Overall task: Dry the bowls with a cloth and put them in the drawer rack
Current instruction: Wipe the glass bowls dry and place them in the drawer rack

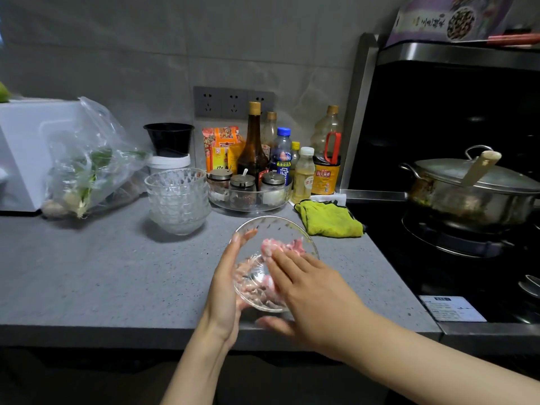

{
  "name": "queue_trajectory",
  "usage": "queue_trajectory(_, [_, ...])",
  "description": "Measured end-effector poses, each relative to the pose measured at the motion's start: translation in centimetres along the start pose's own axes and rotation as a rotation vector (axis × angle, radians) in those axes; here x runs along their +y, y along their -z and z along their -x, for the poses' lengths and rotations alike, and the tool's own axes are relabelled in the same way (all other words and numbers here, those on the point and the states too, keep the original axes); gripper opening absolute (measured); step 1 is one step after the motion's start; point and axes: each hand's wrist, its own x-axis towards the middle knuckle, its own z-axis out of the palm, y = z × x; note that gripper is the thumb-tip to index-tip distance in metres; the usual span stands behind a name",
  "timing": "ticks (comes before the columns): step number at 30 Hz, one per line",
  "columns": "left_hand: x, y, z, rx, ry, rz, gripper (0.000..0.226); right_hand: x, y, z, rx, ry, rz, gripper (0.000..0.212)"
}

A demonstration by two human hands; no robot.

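I hold a clear glass bowl (292, 226) tilted on its side above the front of the counter. My left hand (225, 287) grips its outer wall, fingers curled round the underside. My right hand (315, 293) reaches into the bowl, and its straight fingers press a pink cloth (280, 247) against the inside, with the thumb blurred below the rim. A stack of several more glass bowls (176, 200) stands on the counter behind and to the left. No drawer rack is in view.
A yellow-green cloth (330, 220) lies by the stove edge. Behind the bowl stand a clear tray of spice jars (248, 197) and sauce bottles (252, 147). A bag of vegetables (90, 162) and a white appliance (20, 150) are at left. A lidded pot (473, 188) is on the hob.
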Motion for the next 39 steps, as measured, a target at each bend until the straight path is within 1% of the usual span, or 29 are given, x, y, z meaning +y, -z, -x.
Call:
queue_trajectory(2, [0.1, 0.2, -0.2, 0.0, -0.042, -0.027, 0.043, -0.3, -0.1, 0.2, 0.071, 0.052, -0.022, 0.075])
queue_trajectory(4, [0.3, 0.1, -0.2, -0.019, -0.061, -0.046, 0.04, -0.4, -0.2, 0.5, 0.137, 0.129, -0.106, 0.069])
queue_trajectory(6, [0.2, -0.1, -0.1, -0.049, -0.057, -0.052, 0.041, -0.2, -0.6, 0.5, 0.19, 0.208, -0.178, 0.073])
queue_trajectory(7, [0.2, -0.2, 0.0, -0.061, -0.038, -0.044, 0.042, -0.1, -0.8, 0.3, 0.223, 0.217, -0.141, 0.076])
queue_trajectory(9, [0.4, -0.4, 0.2, -0.053, 0.001, -0.015, 0.043, 0.2, -1.2, -0.3, 0.251, 0.16, -0.049, 0.08])
queue_trajectory(10, [0.4, -0.4, 0.1, -0.037, 0.007, -0.009, 0.044, 0.2, -1.1, -0.5, 0.247, 0.111, -0.025, 0.079])
queue_trajectory(12, [0.5, -0.3, 0.0, -0.008, 0.005, -0.012, 0.048, 0.0, -0.9, -0.8, 0.262, 0.047, 0.022, 0.067])
queue_trajectory(14, [0.4, -0.1, -0.1, 0.002, -0.002, -0.014, 0.053, -0.1, -1.3, -0.8, 0.3, 0.054, 0.062, 0.058])
queue_trajectory(16, [0.4, -0.1, -0.1, -0.005, -0.004, -0.012, 0.054, 0.2, -1.5, -0.6, 0.257, 0.106, 0.022, 0.062])
queue_trajectory(17, [0.3, 0.0, 0.0, -0.009, 0.002, -0.014, 0.054, 0.3, -1.4, -0.4, 0.223, 0.126, -0.027, 0.057])
queue_trajectory(19, [0.3, 0.1, 0.1, -0.031, 0.019, -0.053, 0.056, 0.5, -0.5, 0.0, 0.186, 0.154, -0.139, 0.029])
queue_trajectory(20, [0.4, 0.2, 0.2, -0.047, 0.029, -0.093, 0.057, 0.8, 0.1, 0.1, 0.154, 0.156, -0.202, 0.019])
queue_trajectory(21, [0.6, 0.2, 0.1, -0.062, 0.037, -0.14, 0.059, 1.2, 0.7, 0.3, 0.117, 0.145, -0.26, 0.014])
queue_trajectory(23, [1.0, 0.3, -0.1, -0.092, 0.03, -0.23, 0.06, 2.0, 1.7, 0.5, 0.066, 0.112, -0.415, 0.018])
queue_trajectory(24, [1.3, 0.3, -0.2, -0.098, 0.01, -0.265, 0.061, 2.3, 2.2, 0.6, 0.019, 0.077, -0.568, 0.021])
queue_trajectory(26, [1.7, 0.4, -0.4, -0.109, -0.065, -0.359, 0.066, 2.7, 3.6, 0.6, -0.082, -0.011, -0.988, 0.019])
queue_trajectory(27, [2.0, 0.4, -0.5, -0.116, -0.114, -0.407, 0.069, 2.9, 4.1, 0.6, -0.117, -0.047, -1.149, 0.018])
queue_trajectory(28, [2.2, 0.4, -0.5, -0.127, -0.156, -0.44, 0.073, 3.0, 4.6, 0.6, -0.136, -0.069, -1.254, 0.019])
queue_trajectory(30, [2.8, 0.8, -0.5, -0.16, -0.178, -0.44, 0.075, 3.3, 5.4, 0.6, -0.14, -0.108, -1.385, 0.022])
queue_trajectory(33, [3.1, 1.8, -0.8, -0.215, -0.114, -0.363, 0.077, 3.8, 6.0, 0.7, -0.126, -0.204, -1.56, 0.027])
queue_trajectory(36, [3.2, 2.2, -1.0, -0.299, -0.037, -0.253, 0.081, 3.4, 6.1, 0.5, -0.115, -0.245, -1.691, 0.025])
queue_trajectory(37, [3.2, 2.0, -0.9, -0.322, -0.001, -0.196, 0.082, 3.4, 5.8, 0.4, -0.116, -0.245, -1.733, 0.027])
queue_trajectory(39, [3.4, 1.5, -0.7, -0.33, 0.041, -0.084, 0.079, 3.3, 5.3, 0.1, -0.113, -0.301, -1.827, 0.045])
